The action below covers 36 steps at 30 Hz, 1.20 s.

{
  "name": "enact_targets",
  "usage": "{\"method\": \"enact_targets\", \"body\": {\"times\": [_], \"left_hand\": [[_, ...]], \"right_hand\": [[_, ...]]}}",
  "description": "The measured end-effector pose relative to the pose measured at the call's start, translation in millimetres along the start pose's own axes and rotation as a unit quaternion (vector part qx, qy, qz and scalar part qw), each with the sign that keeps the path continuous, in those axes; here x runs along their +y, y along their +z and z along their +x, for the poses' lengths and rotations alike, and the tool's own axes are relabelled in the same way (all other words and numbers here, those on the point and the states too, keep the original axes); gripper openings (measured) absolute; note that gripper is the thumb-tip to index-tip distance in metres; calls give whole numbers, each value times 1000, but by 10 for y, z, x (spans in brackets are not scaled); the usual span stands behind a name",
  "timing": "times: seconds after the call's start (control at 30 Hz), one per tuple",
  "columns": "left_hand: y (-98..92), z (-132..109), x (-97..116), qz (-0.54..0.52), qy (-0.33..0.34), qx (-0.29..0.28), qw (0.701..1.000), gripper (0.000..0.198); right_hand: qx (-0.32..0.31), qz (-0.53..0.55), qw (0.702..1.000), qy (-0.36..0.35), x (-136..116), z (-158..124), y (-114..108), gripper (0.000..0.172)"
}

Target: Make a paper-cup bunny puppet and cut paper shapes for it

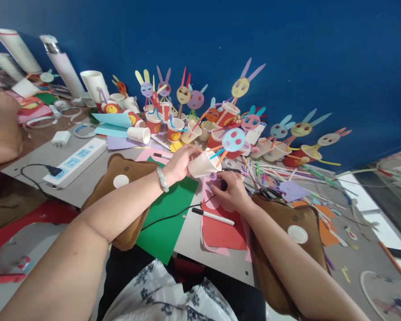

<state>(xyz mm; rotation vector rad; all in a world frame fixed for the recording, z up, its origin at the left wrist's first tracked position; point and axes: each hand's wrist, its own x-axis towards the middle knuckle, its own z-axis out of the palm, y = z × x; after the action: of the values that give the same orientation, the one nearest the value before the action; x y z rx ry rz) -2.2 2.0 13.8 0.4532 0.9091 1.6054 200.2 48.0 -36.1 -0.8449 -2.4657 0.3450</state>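
Observation:
My left hand [182,162] is closed around a white paper cup [202,164], tilted on its side over the table. Orange and blue sticks come out of the cup, and a light blue paper face [234,139] with pink-red eyes sits by its mouth. My right hand [232,189] is curled around a black corded tool [223,185], just below the cup; its kind is mostly hidden by the fingers. A thin black cord [173,217] runs from it to the left. Beneath that hand lie pink and red paper sheets [223,234] with a white marker [214,216] on top.
Behind stand several cup figures [153,120] with paper rabbit heads against the blue wall. Brown cushions [130,178] lie under both forearms. A power strip [76,161] is at left, scissors [270,192] and loose sticks at right. Another person's arm [2,129] reaches in far left.

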Motion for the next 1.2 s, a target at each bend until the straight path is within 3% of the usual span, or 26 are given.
{"method": "enact_targets", "body": {"times": [0.17,0.3,0.6,0.9,1.2], "left_hand": [[2,14,-32,-5,4,15,1000,16],[-49,74,-80,-7,18,6,1000,17],[-116,99,-119,-2,24,-22,999,18],[-46,2,-56,15,11,-15,1000,20],[-14,-43,-72,22,15,-37,999,22]], "right_hand": [[48,87,994,44,-54,21,-53,29],[77,54,995,39,-14,38,-119,15],[-20,-118,990,-81,35,-26,-49,14],[-39,-151,986,-58,6,3,30,26],[-43,-130,990,-44,-2,22,105,19]]}}
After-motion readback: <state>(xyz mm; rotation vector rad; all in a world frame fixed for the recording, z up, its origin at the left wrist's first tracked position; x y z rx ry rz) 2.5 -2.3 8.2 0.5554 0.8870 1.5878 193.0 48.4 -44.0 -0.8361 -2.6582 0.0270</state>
